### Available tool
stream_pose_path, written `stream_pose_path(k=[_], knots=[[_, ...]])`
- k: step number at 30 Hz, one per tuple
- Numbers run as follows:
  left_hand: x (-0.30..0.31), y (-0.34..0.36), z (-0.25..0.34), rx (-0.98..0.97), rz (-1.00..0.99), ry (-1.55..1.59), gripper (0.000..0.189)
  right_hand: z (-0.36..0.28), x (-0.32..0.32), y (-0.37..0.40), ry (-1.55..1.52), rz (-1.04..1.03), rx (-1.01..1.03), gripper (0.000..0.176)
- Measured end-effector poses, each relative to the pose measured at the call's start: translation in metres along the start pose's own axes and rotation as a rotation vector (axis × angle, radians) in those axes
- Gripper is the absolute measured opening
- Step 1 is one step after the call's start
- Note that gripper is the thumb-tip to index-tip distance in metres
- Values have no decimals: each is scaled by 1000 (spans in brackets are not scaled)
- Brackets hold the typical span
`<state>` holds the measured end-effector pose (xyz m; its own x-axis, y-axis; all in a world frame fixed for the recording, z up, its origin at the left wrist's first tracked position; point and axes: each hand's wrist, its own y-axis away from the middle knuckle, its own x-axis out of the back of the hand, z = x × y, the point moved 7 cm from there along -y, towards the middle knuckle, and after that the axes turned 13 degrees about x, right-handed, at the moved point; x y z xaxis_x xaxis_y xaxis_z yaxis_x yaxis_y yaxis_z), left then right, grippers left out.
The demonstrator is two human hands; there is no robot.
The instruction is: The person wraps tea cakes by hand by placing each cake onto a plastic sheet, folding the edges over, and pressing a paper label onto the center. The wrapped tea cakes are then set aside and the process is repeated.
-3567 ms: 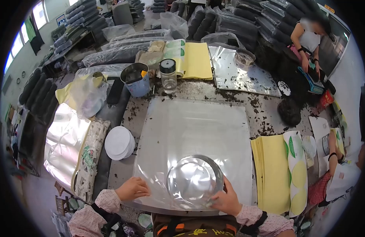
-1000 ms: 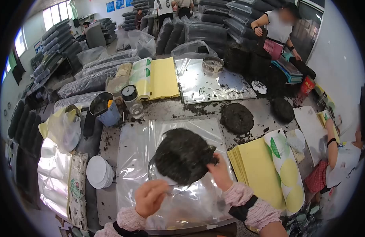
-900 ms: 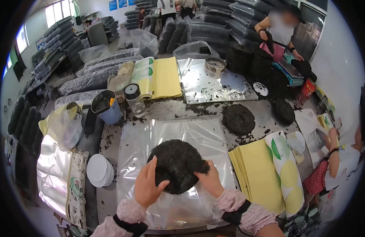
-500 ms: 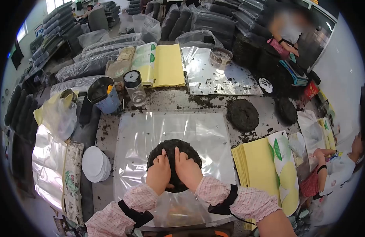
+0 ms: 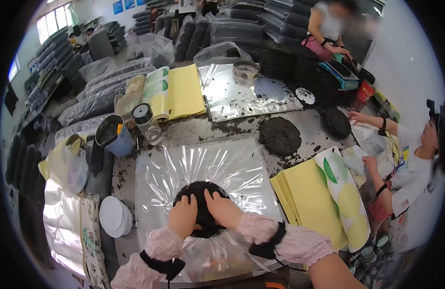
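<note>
Centrally, 2 hands pressed on a dark, crumbly disc (image 5: 201, 204) over clear plastic sheeting (image 5: 244, 166).
The left hand (image 5: 183, 217) and right hand (image 5: 223, 211) lay side by side on the disc's upper surface, fingers outstretched rather than closed around it; the disc sat near the table's front edge, and creases in the sheeting radiated from it. White round papers (image 5: 115, 216) stood stacked to the left, yellow sheets (image 5: 309, 204) lay to the right, and 1 similar dark cake (image 5: 280, 136) rested beyond the sheeting, toward the upper right.
</note>
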<state>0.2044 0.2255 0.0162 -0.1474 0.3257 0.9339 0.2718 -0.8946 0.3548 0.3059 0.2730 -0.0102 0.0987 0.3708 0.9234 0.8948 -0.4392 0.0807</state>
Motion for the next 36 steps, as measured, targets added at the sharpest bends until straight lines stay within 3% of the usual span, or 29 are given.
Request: stream_pose_path(k=[2, 4, 6, 8, 10, 12, 13, 15, 18, 19, 21, 22, 25, 27, 29, 31, 32, 33, 35, 36], knots=[[27, 13, 11, -186, 168, 122, 91, -12, 45, 36, -219, 181, 63, 76], [24, 9, 20, -446, 249, 357, 73, -40, 92, 84, -416, 489, 351, 71], [-10, -6, 26, -443, 173, 340, 70, -68, 34, 119, -253, -52, 419, 66], [-25, -13, 24, -411, 143, 314, 71, -70, 11, 151, -345, -77, 458, 19], [-27, -14, 23, -425, 165, 306, 72, -22, 81, 145, -622, 213, 295, 45], [-26, -16, 23, -415, 141, 312, 71, 40, 126, 132, -547, 529, -28, 54], [-26, -17, 23, -407, 138, 316, 71, 77, 133, 128, -319, 688, -262, 48], [-27, -17, 23, -414, 132, 315, 72, 132, 65, 93, -826, 431, -408, 45], [2, -7, 36, -406, 167, 282, 62, 208, 69, 77, -619, 767, -352, 50], [-6, -9, 35, -400, 101, 284, 67, 246, 81, 76, -379, 837, -418, 58], [-22, -14, 29, -391, -18, 283, 79, 260, 103, 69, 515, 620, -349, 66], [-8, -12, 31, -444, 21, 311, 71, 278, 94, 66, 650, 464, -441, 66], [10, -26, 16, -485, 353, 316, 61, 351, 66, 55, 391, 405, -373, 63], [16, -45, 6, -366, 393, 257, 55, 321, 100, 56, 54, 707, -281, 57], [4, -52, -20, -293, 271, 657, 49, 200, 167, 55, -78, 806, -173, 55], [18, -38, -41, -307, 284, 1063, 52, 80, 184, 54, 125, 795, 141, 56], [5, -38, -55, -220, 179, 1417, 57, 44, 161, 49, 204, 710, 292, 57], [4, -33, -62, -278, 147, 1713, 57, 7, 134, 51, 298, 627, 443, 59], [8, -15, -62, -315, 139, 1932, 54, -47, 70, 61, 216, 420, 488, 62], [-8, -16, -68, -219, 193, 1577, 51, -52, 34, 67, 133, 309, 457, 65]])
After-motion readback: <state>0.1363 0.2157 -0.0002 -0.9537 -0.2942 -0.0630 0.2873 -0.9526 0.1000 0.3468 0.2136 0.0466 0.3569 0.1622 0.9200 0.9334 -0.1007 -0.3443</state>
